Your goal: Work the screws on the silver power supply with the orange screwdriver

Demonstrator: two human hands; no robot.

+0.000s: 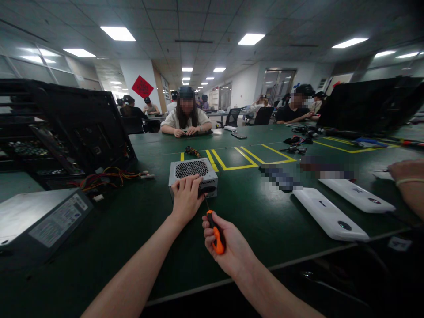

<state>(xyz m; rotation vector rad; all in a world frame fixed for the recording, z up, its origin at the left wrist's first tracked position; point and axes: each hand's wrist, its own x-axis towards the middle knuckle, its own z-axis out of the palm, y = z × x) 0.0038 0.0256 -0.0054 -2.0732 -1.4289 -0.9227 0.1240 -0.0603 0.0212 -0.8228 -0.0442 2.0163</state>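
A grey power supply unit (193,169) with a honeycomb vent on top sits on the green table in front of me. My left hand (188,194) lies over its near side, fingers curled onto the top edge and steadying it. In my right hand (223,240) is a screwdriver (216,236) with an orange and black handle, gripped with fingers closed. Its thin shaft points up toward the near face of the unit, close to my left fingertips. Whether the tip touches a screw cannot be made out.
An open black computer case (96,128) with loose cables (112,174) stands at left, another power supply (49,221) before it. White devices (327,214) lie at right, near another person's hand (409,185). A person (186,115) sits opposite; yellow tape (238,167) marks the table.
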